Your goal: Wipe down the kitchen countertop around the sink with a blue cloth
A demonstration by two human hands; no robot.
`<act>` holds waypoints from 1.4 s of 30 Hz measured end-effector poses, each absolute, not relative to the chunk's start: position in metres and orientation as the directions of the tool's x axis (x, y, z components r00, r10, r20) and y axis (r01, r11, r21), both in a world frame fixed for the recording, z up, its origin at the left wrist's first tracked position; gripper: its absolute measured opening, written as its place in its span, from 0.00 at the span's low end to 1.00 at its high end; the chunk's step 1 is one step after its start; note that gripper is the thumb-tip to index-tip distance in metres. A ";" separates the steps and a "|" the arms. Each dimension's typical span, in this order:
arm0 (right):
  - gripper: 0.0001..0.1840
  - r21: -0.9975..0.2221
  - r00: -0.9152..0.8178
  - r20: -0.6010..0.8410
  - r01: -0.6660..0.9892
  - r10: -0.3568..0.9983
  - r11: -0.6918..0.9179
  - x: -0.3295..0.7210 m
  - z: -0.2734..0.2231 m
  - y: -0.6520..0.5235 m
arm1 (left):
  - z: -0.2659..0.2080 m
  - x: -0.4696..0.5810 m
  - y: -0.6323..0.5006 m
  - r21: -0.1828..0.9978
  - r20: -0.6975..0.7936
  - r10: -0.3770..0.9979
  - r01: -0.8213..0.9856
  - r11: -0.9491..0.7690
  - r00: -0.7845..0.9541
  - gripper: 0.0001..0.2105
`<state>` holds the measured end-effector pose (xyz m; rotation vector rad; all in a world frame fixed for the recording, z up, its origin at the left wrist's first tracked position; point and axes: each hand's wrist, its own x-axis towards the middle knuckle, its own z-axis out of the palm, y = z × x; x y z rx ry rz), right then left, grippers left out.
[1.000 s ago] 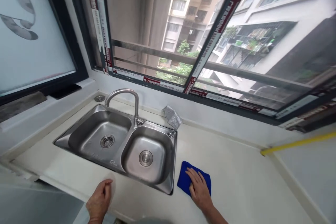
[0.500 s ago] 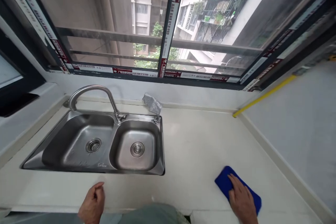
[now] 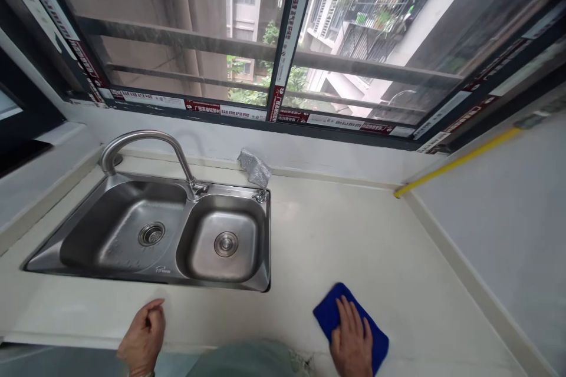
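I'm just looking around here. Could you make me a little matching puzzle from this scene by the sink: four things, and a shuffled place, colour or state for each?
1. Cloth
2. Faucet
3. Pipe
4. Left hand

A. Yellow
B. Loosely curled
C. Under the right hand
D. Arched metal

Right pairs: 1-C, 2-D, 3-A, 4-B

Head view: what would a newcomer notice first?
Probably the vivid blue cloth under the right hand, on the pale countertop at lower right. Next, the steel double-bowl sink at left, with its arched faucet along the back edge. Then perhaps the yellow pipe by the right wall.
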<state>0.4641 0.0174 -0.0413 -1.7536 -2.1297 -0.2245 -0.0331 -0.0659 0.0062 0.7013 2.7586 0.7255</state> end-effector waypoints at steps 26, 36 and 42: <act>0.31 -0.123 -0.447 0.290 0.859 0.846 0.496 0.319 -0.022 0.282 | 0.022 -0.024 -0.064 0.438 -0.161 0.383 0.282 0.854 -0.909 0.13; 0.32 -0.144 -0.166 0.287 0.966 0.943 0.214 0.384 -0.028 0.326 | 0.017 -0.025 -0.067 0.401 -0.157 0.390 0.303 0.865 -0.907 0.14; 0.32 -0.137 -0.022 0.253 0.989 0.967 0.058 0.449 -0.025 0.301 | 0.016 -0.027 -0.068 0.411 -0.195 0.389 0.285 0.866 -0.900 0.14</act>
